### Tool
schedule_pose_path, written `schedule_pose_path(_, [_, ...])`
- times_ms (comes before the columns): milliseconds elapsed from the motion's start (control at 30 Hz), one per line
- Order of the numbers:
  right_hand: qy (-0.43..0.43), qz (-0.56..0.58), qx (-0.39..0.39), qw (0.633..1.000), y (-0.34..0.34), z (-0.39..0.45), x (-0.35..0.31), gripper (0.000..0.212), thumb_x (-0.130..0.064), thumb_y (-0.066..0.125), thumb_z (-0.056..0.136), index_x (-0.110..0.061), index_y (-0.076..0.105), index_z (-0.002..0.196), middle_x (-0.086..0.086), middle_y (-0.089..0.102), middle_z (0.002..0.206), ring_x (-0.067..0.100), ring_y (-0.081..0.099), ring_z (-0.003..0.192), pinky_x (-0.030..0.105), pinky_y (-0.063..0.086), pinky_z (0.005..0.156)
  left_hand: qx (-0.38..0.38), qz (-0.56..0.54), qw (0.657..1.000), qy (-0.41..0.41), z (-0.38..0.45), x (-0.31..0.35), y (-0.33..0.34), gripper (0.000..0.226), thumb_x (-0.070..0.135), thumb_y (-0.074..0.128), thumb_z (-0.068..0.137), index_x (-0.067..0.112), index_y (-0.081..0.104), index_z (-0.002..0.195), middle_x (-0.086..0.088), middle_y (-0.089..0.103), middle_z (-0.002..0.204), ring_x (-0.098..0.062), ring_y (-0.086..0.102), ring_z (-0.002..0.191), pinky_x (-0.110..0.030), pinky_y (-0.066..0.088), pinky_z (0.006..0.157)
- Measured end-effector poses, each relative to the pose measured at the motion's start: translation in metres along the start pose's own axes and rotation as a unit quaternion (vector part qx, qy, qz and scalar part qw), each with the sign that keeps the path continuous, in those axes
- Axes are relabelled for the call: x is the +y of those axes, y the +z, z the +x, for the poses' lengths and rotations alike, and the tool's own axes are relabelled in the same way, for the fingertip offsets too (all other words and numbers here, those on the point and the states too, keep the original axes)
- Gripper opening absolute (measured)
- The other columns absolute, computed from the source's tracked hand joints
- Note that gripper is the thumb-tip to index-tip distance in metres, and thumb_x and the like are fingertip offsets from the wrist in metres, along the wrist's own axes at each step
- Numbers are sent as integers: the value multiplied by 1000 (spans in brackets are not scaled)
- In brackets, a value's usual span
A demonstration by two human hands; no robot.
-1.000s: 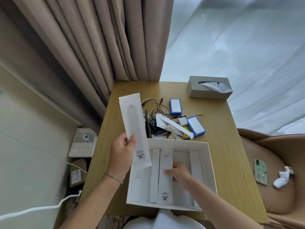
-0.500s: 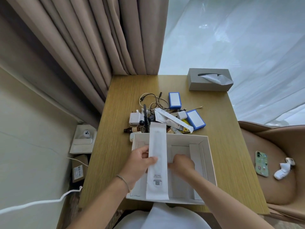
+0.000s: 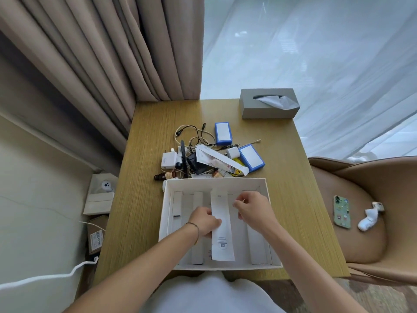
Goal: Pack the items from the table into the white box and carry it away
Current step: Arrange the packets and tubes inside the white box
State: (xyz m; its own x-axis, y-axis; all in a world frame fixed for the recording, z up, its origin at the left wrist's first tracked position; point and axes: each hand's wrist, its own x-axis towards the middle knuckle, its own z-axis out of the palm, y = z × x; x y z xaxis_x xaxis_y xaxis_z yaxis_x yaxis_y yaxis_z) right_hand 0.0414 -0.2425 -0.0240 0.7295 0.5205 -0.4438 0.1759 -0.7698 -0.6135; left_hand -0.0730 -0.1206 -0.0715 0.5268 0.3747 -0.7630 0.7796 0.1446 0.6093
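Starting on the left, there's a small white camera-looking gadget [image 3: 105, 185] on a box down on the floor beside the wooden table [image 3: 144, 199]. On the table, a messy pile of cables, chargers and little bottles [image 3: 194, 159] sits just past the far wall of the open white cardboard box [image 3: 266, 190], with two blue-edged white packs [image 3: 223, 133] on the pile's right side. Inside the box, the left hand [image 3: 204, 219] has its fingers curled onto the left edge of a long white flat packet [image 3: 221, 224], which lies lengthwise roughly mid-box between narrow white boxes. The right hand [image 3: 253, 207] hovers just right of the packet, fingertips pinched together; can't tell if it's actually touching it. Far right corner has a grey tissue box [image 3: 268, 105], and a green phone [image 3: 342, 211] lies on the tan chair.
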Motion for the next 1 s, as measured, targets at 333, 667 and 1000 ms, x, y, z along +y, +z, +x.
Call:
schedule_pose_path(333, [-13,52,0,999,-10,-15,7,13,-24,63,94,-19,72,86,0,72,68,14,70,67,39,62,73,69,238,969,9,28,-8,25,9,22,70,84,17,69,92,-3,74,91,-23,73,79,-38,64,70])
schedule_pose_path(667, [-48,88,22,995,-27,-4,-10,15,-17,63,92,-17,74,82,0,71,66,7,64,56,35,57,65,84,459,882,64,31,-4,27,29,43,63,91,17,64,102,-2,66,96,-23,65,92,-30,49,70])
schedule_pose_path(1000, [-79,24,59,995,-29,102,-62,22,-15,58,89,-14,80,93,3,78,86,21,69,77,36,59,73,92,299,927,207,-30,36,-30,16,35,53,92,32,68,88,12,68,81,-4,62,74,-20,46,63])
